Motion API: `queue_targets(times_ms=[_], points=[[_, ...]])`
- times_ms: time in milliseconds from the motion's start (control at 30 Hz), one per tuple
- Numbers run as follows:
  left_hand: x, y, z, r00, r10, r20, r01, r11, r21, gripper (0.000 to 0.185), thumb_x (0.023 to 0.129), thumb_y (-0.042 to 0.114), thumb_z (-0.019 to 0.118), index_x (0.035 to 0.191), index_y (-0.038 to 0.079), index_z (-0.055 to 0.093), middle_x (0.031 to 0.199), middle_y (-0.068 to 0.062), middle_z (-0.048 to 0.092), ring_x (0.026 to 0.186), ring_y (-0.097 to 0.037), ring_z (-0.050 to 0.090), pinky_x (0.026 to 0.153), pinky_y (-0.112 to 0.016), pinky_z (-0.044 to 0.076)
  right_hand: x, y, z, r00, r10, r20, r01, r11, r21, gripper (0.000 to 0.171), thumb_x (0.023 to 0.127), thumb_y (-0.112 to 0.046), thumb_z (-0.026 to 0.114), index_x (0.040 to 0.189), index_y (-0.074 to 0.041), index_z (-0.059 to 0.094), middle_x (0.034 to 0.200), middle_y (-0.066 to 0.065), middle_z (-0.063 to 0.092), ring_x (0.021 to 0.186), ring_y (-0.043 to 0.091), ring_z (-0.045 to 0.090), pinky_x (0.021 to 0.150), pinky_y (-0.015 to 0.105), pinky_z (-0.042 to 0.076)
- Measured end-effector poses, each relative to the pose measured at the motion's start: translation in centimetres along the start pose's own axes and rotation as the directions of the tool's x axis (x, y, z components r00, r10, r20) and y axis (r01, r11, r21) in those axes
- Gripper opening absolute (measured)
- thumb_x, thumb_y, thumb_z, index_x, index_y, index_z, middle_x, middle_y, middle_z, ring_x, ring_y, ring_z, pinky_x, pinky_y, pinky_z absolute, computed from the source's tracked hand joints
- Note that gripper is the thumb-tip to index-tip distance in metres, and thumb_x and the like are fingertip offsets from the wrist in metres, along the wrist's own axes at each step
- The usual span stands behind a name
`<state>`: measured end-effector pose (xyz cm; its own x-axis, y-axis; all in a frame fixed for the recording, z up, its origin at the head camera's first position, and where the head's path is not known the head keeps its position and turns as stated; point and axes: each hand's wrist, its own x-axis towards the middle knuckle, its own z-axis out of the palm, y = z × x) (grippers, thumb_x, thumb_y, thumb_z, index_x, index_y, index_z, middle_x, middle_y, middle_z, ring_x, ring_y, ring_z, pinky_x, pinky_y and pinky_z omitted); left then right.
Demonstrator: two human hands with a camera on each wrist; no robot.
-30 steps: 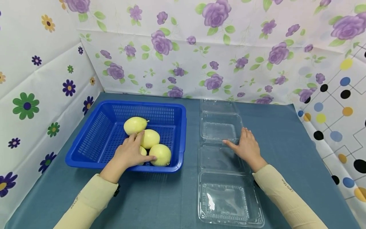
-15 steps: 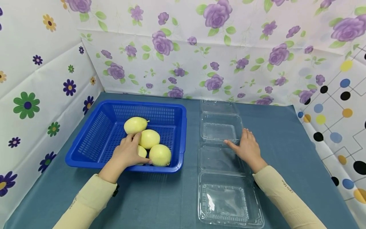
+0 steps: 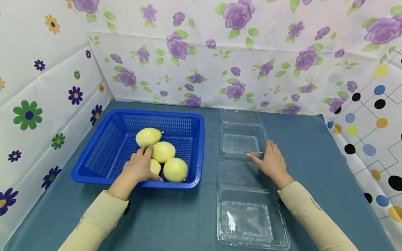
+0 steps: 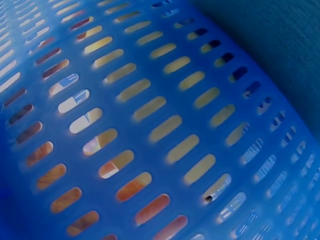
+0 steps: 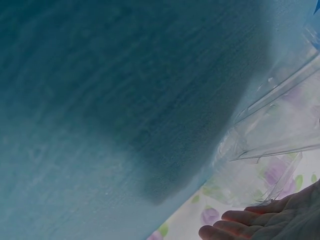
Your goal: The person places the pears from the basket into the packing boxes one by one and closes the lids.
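Observation:
In the head view, several pale yellow pears lie in the blue plastic basket (image 3: 201,139). My left hand (image 3: 137,166) reaches over the near rim and curls round the nearest pear (image 3: 155,167), thumb at its near right side, fingers at its left and far side; the hand covers part of it. Beside it lie a round pear (image 3: 175,170), another pear (image 3: 163,152) and a stemmed pear (image 3: 148,137). My right hand (image 3: 272,163) lies with straight fingers along the right edge of the far clear clamshell box (image 3: 242,139); its fingers also show in the right wrist view.
A second clear clamshell box (image 3: 248,219) stands nearer, its lid (image 3: 242,172) spread behind it. Blue-grey cloth (image 3: 176,216) covers the table, with flowered sheets (image 3: 194,52) behind. The basket's slotted wall (image 4: 150,110) fills the left wrist view.
My left thumb has drawn left off the round pear and closed in beside the nearest pear; the left fingers have shifted slightly left and down. My right hand has hardly moved.

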<state>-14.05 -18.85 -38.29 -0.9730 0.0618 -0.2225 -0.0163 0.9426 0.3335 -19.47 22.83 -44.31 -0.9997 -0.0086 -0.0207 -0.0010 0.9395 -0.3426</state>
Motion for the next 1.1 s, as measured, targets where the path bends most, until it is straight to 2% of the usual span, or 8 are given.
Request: queue_targets(times_ms=[267, 533, 767, 1100], points=[[0.06, 0.05, -0.11, 0.999, -0.017, 0.034, 0.017, 1.000, 0.023, 0.116, 0.062, 0.034, 0.089, 0.148, -0.002, 0.021, 0.137, -0.035, 0.037, 0.119, -0.053, 0.040, 0.089, -0.066, 0.040, -0.06, 0.09, 0.25, 1.000, 0.000, 0.003, 0.000, 1.000, 0.001, 0.108, 0.086, -0.064, 0.055, 0.146, 0.014, 0.010, 0.149, 0.038, 0.016, 0.136, 0.053, 0.018, 0.106, 0.065, 0.024], [0.23, 0.18, -0.42, 0.996, -0.042, 0.082, 0.039, 0.998, 0.039, 0.111, 0.067, 0.027, 0.086, 0.149, -0.002, 0.017, 0.132, -0.035, 0.044, 0.117, -0.053, 0.044, 0.089, -0.065, 0.041, -0.09, 0.08, 0.35, 1.000, 0.007, 0.003, -0.007, 1.000, 0.014, 0.108, 0.086, -0.062, 0.055, 0.146, 0.014, 0.008, 0.149, 0.038, 0.015, 0.136, 0.053, 0.018, 0.105, 0.065, 0.026], [0.24, 0.13, -0.49, 0.996, -0.039, 0.081, 0.036, 0.999, 0.035, 0.109, 0.067, 0.026, 0.085, 0.149, -0.002, 0.018, 0.129, -0.036, 0.046, 0.114, -0.052, 0.046, 0.087, -0.064, 0.043, 0.08, 0.19, 0.31, 1.000, 0.005, 0.000, -0.005, 1.000, 0.028, 0.105, 0.088, -0.061, 0.053, 0.146, 0.014, 0.009, 0.148, 0.039, 0.016, 0.136, 0.053, 0.018, 0.105, 0.065, 0.025], [0.38, -0.10, -0.37, 0.997, -0.041, 0.072, 0.038, 0.998, 0.043, 0.111, 0.064, 0.030, 0.087, 0.148, -0.002, 0.020, 0.124, -0.034, 0.050, 0.107, -0.049, 0.051, 0.083, -0.062, 0.045, 0.35, 0.26, 0.31, 0.998, 0.038, 0.043, -0.041, 0.996, 0.074, 0.106, 0.088, -0.065, 0.048, 0.147, 0.012, 0.005, 0.149, 0.038, 0.013, 0.137, 0.053, 0.015, 0.106, 0.065, 0.023]])
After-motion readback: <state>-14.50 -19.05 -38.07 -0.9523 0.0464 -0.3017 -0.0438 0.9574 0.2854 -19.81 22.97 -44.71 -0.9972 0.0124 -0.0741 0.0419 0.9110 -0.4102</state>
